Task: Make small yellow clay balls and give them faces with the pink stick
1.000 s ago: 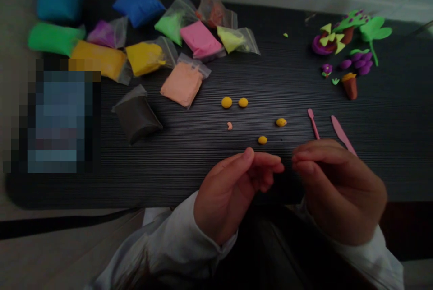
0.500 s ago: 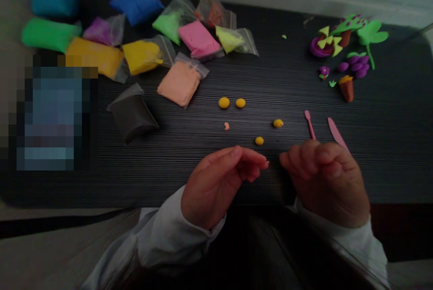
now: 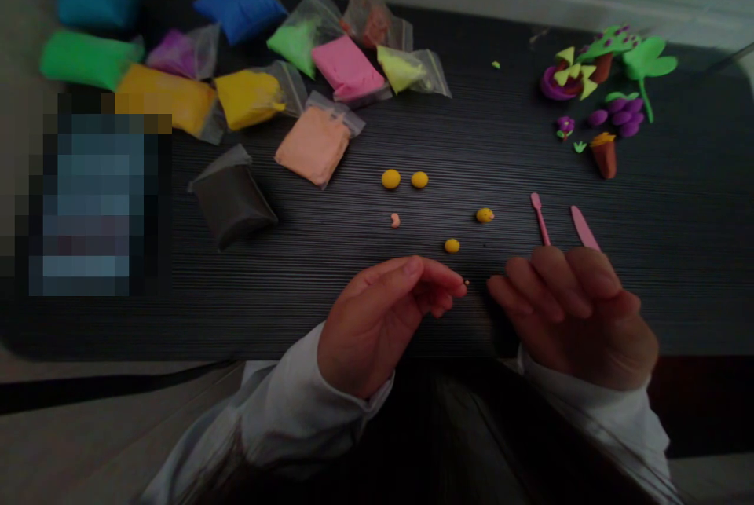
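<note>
My left hand (image 3: pixel 377 316) rests near the table's front edge, fingers stretched to the right and the thumb lying above them. Right at its fingertips is a tiny orange speck (image 3: pixel 467 283); whether it touches the skin I cannot tell. Across a small gap, my right hand (image 3: pixel 574 309) is turned palm up with loosely bent fingers, nothing visible in them. Beyond the hands are small yellow clay balls (image 3: pixel 452 246), one a dotted yellow piece (image 3: pixel 484 215) with a small tip. A curved peach clay bit (image 3: pixel 395 220) lies to their left.
Bags of coloured clay, among them a peach bag (image 3: pixel 314 144) and a black bag (image 3: pixel 232 203), cover the left. A pink stick tool (image 3: pixel 539 218) and pink knife (image 3: pixel 584 228) lie just past my right hand. Finished clay figures, including purple grapes (image 3: pixel 624 114), stand back right. A pixelated block (image 3: pixel 94 206) is at left.
My right hand has turned from a thumb-and-finger pinch to a palm-up pose with bent fingers. The left hand shifted slightly left in view, and the orange speck now shows at its fingertips.
</note>
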Demonstrator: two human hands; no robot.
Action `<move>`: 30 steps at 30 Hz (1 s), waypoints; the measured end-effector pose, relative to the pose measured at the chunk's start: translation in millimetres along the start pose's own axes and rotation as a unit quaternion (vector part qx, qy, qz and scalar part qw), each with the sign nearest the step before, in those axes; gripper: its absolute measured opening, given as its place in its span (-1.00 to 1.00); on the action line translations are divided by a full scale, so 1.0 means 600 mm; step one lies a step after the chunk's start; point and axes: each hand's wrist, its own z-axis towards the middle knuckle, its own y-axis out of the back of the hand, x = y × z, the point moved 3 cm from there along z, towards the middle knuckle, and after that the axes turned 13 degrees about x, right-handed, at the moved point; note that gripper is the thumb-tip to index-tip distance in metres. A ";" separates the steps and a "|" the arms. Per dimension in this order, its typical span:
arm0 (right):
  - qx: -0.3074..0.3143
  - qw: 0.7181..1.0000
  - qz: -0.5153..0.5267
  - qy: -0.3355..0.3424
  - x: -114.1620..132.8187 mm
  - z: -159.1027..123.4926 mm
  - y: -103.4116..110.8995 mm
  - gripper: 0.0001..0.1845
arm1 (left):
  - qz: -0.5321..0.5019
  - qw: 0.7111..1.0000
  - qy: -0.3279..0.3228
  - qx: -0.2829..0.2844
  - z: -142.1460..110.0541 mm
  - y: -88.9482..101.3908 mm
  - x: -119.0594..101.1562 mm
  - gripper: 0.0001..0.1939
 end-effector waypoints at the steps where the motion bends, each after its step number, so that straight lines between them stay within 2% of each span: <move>1: 0.000 1.000 0.003 -0.001 0.000 0.000 0.000 -0.83 | 0.000 1.000 0.000 -0.001 0.000 0.000 0.000 -0.68; 9: 0.000 0.999 0.048 -0.004 0.002 -0.003 -0.002 -0.74 | -0.006 1.000 -0.001 -0.002 -0.001 -0.001 0.000 -0.68; 14: 0.011 0.996 0.084 0.001 0.002 -0.001 -0.007 -0.79 | -0.001 1.000 -0.005 0.004 0.000 0.000 0.002 -0.68; 21: 0.031 0.997 0.072 0.017 0.001 -0.001 -0.009 -0.96 | -0.007 1.000 -0.008 0.004 0.000 0.001 0.002 -0.67; 30: 0.034 0.996 0.076 0.013 -0.001 -0.005 -0.007 -0.95 | -0.008 1.000 -0.006 0.006 0.000 0.002 0.003 -0.67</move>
